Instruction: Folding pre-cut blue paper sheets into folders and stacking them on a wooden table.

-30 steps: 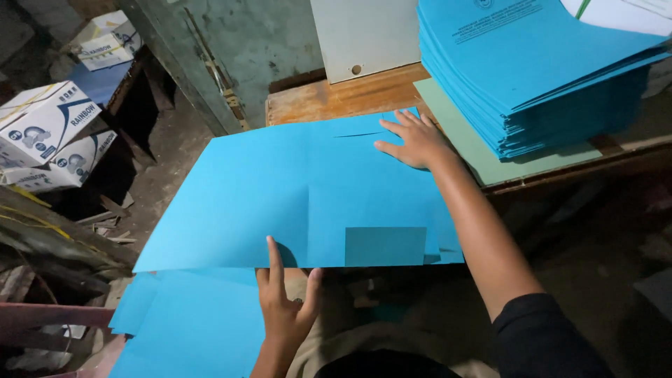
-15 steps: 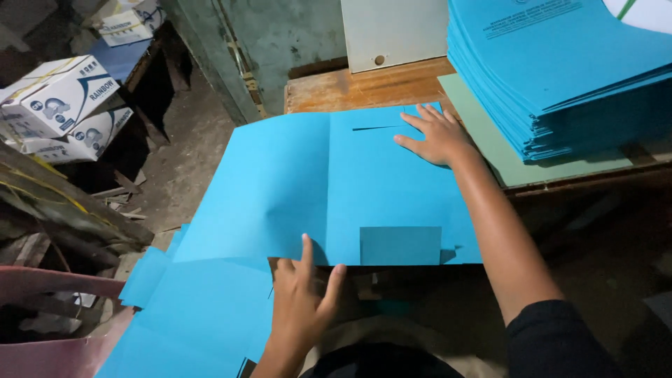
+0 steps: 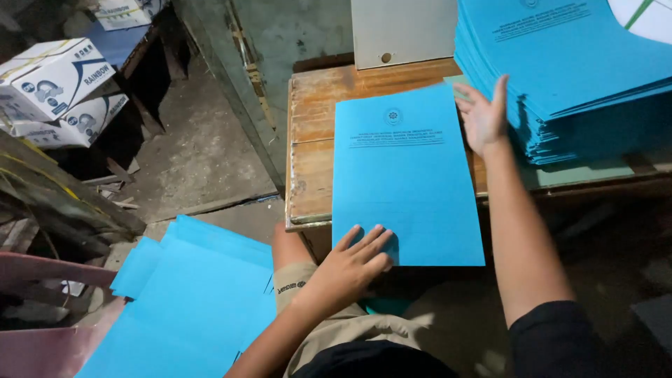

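Observation:
A blue paper folder (image 3: 406,175) lies folded shut on the wooden table (image 3: 315,147), its printed cover up and its near end hanging over the table's front edge. My left hand (image 3: 353,269) rests flat on the folder's near left corner, fingers spread. My right hand (image 3: 484,115) is open, palm toward the folder's far right edge, just beside a tall stack of blue folders (image 3: 567,70). Neither hand grips anything.
A pile of unfolded blue sheets (image 3: 189,301) lies on the floor at lower left. White cardboard boxes (image 3: 56,77) stand at upper left. A pale cabinet (image 3: 402,31) sits at the table's back. Wooden slats and a pink chair (image 3: 42,308) crowd the left.
The wide open blue sheet has been folded in half, so it is now a closed folder with the cover up. My right hand lifted off it toward the stack.

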